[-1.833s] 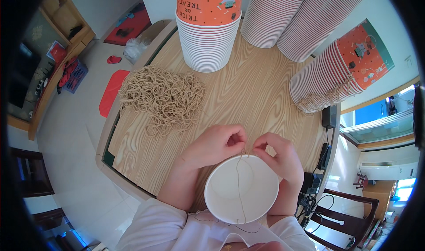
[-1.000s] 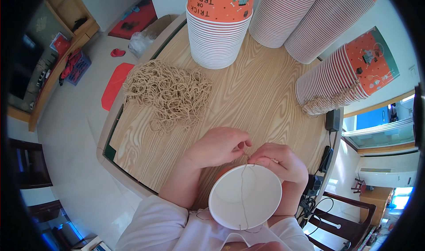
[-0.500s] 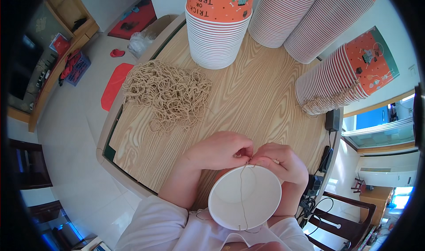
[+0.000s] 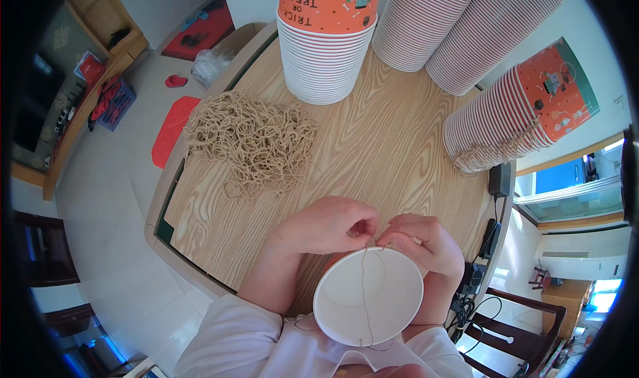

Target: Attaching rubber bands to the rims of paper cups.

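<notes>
A paper bucket (image 4: 395, 297), white inside with a bit of orange outside, is tilted with its mouth facing me at the table's near edge. Tan twine (image 4: 365, 299) runs across the mouth from the far rim to the near rim, where a loose end hangs out. At the far rim my left hand (image 4: 338, 225) pinches the twine between thumb and fingertips. Right beside it, my right hand (image 4: 427, 242) is also closed on twine, its thumb against the rim. Fingers partly hide where the twine meets the rim.
A tangled heap of twine (image 4: 256, 141) lies on the left of the wooden table (image 4: 383, 155). Tall stacks of paper buckets (image 4: 326, 61) stand at the back; another stack (image 4: 486, 125), with twine hanging along it, stands at the right. Black adapters and cables (image 4: 471, 278) line the right edge.
My fingertips have shifted slightly at the far rim, the left ones drawing a little away from the right. The bucket has hardly moved.
</notes>
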A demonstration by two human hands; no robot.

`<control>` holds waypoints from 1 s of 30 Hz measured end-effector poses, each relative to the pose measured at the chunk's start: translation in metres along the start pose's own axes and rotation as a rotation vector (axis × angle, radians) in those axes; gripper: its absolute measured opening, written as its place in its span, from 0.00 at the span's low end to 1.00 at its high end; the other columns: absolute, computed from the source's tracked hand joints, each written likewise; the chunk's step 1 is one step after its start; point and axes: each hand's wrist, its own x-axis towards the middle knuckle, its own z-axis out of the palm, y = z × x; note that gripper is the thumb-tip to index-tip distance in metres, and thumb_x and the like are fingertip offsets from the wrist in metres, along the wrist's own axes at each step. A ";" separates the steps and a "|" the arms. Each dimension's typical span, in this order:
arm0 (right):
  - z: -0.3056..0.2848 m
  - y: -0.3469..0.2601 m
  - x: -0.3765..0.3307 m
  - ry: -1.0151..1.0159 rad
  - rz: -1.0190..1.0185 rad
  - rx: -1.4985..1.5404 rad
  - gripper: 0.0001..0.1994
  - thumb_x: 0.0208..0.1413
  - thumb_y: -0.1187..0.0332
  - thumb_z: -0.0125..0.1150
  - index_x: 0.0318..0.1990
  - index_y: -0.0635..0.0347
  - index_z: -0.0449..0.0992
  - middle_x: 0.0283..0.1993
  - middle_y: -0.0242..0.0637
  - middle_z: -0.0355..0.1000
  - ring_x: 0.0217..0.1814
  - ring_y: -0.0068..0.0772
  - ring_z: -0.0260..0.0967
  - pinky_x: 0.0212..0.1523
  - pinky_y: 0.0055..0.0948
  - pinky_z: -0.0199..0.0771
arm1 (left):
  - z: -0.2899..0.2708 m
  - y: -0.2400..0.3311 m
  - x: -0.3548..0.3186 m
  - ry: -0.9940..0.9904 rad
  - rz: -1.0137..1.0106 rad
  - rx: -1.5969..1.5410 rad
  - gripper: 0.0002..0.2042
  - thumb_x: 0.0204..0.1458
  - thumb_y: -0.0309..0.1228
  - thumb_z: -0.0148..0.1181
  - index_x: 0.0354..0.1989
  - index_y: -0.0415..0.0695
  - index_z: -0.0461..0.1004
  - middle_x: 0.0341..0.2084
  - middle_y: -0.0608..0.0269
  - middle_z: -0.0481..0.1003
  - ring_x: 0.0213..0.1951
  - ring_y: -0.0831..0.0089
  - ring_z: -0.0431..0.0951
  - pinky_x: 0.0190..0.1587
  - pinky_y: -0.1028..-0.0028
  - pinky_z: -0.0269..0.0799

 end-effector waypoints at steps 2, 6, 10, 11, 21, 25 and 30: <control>0.003 0.003 -0.002 0.131 0.075 0.071 0.06 0.56 0.71 0.61 0.35 0.65 0.80 0.30 0.44 0.76 0.32 0.37 0.75 0.35 0.31 0.73 | 0.000 0.000 0.001 0.014 -0.013 0.000 0.08 0.49 0.33 0.62 0.32 0.40 0.75 0.28 0.57 0.78 0.33 0.63 0.80 0.36 0.68 0.74; 0.002 -0.001 0.002 0.192 0.279 0.100 0.07 0.55 0.70 0.63 0.35 0.66 0.80 0.30 0.43 0.77 0.33 0.30 0.76 0.34 0.29 0.73 | 0.003 0.001 0.003 0.029 -0.023 -0.008 0.08 0.49 0.33 0.62 0.32 0.41 0.75 0.28 0.57 0.78 0.32 0.63 0.80 0.36 0.68 0.73; 0.007 -0.005 0.007 0.140 0.325 0.069 0.07 0.53 0.70 0.65 0.35 0.66 0.80 0.29 0.40 0.77 0.33 0.27 0.75 0.34 0.28 0.73 | 0.004 0.007 0.004 0.061 -0.028 -0.028 0.08 0.49 0.32 0.62 0.31 0.40 0.74 0.27 0.57 0.77 0.32 0.62 0.79 0.35 0.67 0.72; 0.008 -0.005 0.008 0.126 0.305 0.103 0.07 0.52 0.70 0.66 0.35 0.66 0.80 0.29 0.40 0.77 0.33 0.27 0.75 0.34 0.27 0.73 | 0.004 0.008 0.004 0.076 -0.023 -0.032 0.08 0.48 0.31 0.62 0.31 0.40 0.73 0.27 0.57 0.77 0.32 0.61 0.79 0.34 0.66 0.72; 0.008 0.002 0.005 0.124 0.278 0.075 0.08 0.51 0.71 0.66 0.36 0.65 0.79 0.29 0.40 0.77 0.32 0.27 0.75 0.35 0.27 0.74 | 0.006 0.007 0.004 0.104 -0.029 -0.002 0.07 0.47 0.31 0.62 0.32 0.41 0.73 0.27 0.57 0.76 0.31 0.59 0.78 0.33 0.65 0.71; 0.007 0.004 0.005 0.098 0.274 0.053 0.08 0.51 0.71 0.66 0.37 0.65 0.79 0.29 0.40 0.76 0.32 0.27 0.74 0.36 0.27 0.74 | 0.006 0.005 0.002 0.134 -0.036 -0.003 0.07 0.48 0.31 0.61 0.32 0.42 0.73 0.26 0.57 0.76 0.31 0.58 0.77 0.33 0.64 0.70; 0.008 -0.002 0.008 0.114 0.300 0.108 0.08 0.52 0.71 0.66 0.37 0.65 0.79 0.29 0.40 0.76 0.32 0.27 0.74 0.36 0.27 0.74 | 0.005 0.005 0.002 0.162 0.002 0.026 0.07 0.48 0.31 0.60 0.30 0.41 0.73 0.26 0.56 0.76 0.31 0.56 0.77 0.34 0.61 0.70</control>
